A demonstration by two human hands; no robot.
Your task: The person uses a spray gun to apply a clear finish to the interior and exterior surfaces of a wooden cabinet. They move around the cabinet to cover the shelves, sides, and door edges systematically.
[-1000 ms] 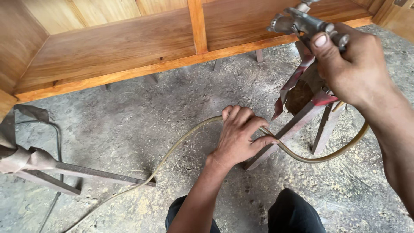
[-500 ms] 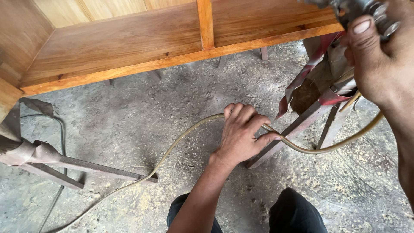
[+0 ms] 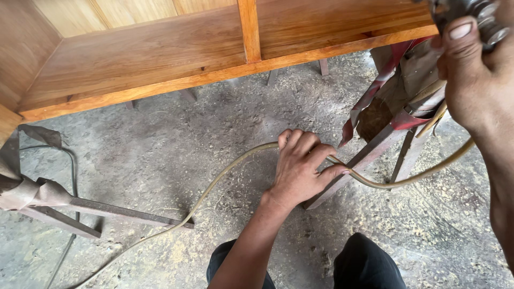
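A varnished wooden cabinet (image 3: 160, 59) stands over the sawdust-strewn floor (image 3: 160, 155).

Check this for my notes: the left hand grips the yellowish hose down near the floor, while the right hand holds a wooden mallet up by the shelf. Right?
Not quite. The head view shows the right hand holding a metal tool, not a wooden mallet. The left hand does grip the yellowish hose.

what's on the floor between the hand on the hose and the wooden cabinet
In the head view, only bare sawdust-strewn floor lies between the left hand and the wooden cabinet.
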